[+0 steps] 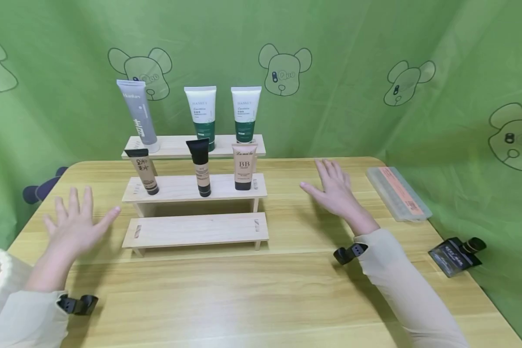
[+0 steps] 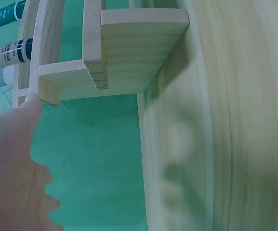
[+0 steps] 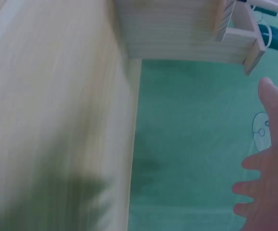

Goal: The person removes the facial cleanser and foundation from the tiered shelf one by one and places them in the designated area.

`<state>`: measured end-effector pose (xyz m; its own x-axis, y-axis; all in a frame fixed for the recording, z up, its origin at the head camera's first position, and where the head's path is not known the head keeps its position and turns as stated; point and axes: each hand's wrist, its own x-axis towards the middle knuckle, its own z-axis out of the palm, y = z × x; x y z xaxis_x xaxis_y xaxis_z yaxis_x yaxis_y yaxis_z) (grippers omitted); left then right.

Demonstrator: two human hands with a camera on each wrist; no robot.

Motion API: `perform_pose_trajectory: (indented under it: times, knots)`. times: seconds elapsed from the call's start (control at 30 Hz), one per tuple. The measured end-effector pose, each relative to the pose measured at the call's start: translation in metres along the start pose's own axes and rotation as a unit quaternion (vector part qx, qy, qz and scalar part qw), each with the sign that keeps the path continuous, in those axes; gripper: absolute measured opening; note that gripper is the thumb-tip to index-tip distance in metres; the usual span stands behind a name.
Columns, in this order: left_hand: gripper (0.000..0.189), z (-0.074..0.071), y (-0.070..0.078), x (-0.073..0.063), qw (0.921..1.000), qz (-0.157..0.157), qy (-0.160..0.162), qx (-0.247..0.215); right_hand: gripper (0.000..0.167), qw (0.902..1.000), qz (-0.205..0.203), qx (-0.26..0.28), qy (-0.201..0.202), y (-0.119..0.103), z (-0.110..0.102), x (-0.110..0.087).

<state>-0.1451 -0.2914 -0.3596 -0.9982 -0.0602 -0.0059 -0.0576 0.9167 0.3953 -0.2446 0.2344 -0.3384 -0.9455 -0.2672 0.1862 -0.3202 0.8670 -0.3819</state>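
Head view: the wooden stand (image 1: 200,228) is left of centre on the tabletop (image 1: 226,299), between the two hands, its shelves running lengthwise along the far edge. The left hand (image 1: 73,232) is just beside the stand's left end, empty, fingers and thumb spread; the shelves lie to its right. The right hand (image 1: 334,193) is likewise spread and empty, the stand to its left across a wider gap, so the left hand is nearer. In the left wrist view the thumb overlaps a shelf end, but the head view shows them apart.

On the middle shelf, the beige tube (image 1: 144,173) is nearest the left hand and the BB tube (image 1: 243,166) nearest the right, the black-topped tube (image 1: 201,169) between. The grey tube (image 1: 137,113) and two white-and-green tubes (image 1: 203,111) stand on the top shelf. All have their long axes roughly upright, caps down. Toward the tabletop's right edge lie a plastic case (image 1: 391,194) and a dark bottle (image 1: 452,256)
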Motion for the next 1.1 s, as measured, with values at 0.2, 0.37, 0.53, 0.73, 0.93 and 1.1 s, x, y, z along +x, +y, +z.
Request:
perform_pose_trajectory:
  times: [0.2, 0.37, 0.53, 0.73, 0.93, 1.1]
  knots:
    - [0.087, 0.007, 0.001, -0.002, 0.9995, 0.03, 0.0, -0.005, 0.079, 0.998, -0.045, 0.041, 0.017, -0.013, 0.001, 0.002]
    - [0.089, 0.011, 0.001, -0.006, 0.9977, 0.065, 0.004, -0.019, 0.076, 0.9945, -0.071, 0.074, 0.021, -0.028, 0.002, 0.003]
    - [0.09, 0.015, 0.002, -0.011, 0.9942, 0.1, 0.013, -0.037, 0.073, 0.9901, -0.083, 0.111, 0.022, -0.044, 0.003, 0.002]
    - [0.092, 0.019, 0.001, -0.014, 0.9893, 0.131, 0.024, -0.06, 0.069, 0.9836, -0.096, 0.149, 0.034, -0.062, 0.004, 0.004]
    - [0.09, 0.022, 0.002, -0.017, 0.9851, 0.152, 0.021, -0.077, 0.062, 0.9742, -0.114, 0.187, 0.054, -0.078, 0.007, 0.005]
    - [0.087, 0.026, 0.002, -0.019, 0.9826, 0.164, 0.011, -0.087, 0.054, 0.9596, -0.132, 0.24, 0.064, -0.09, 0.013, 0.009]
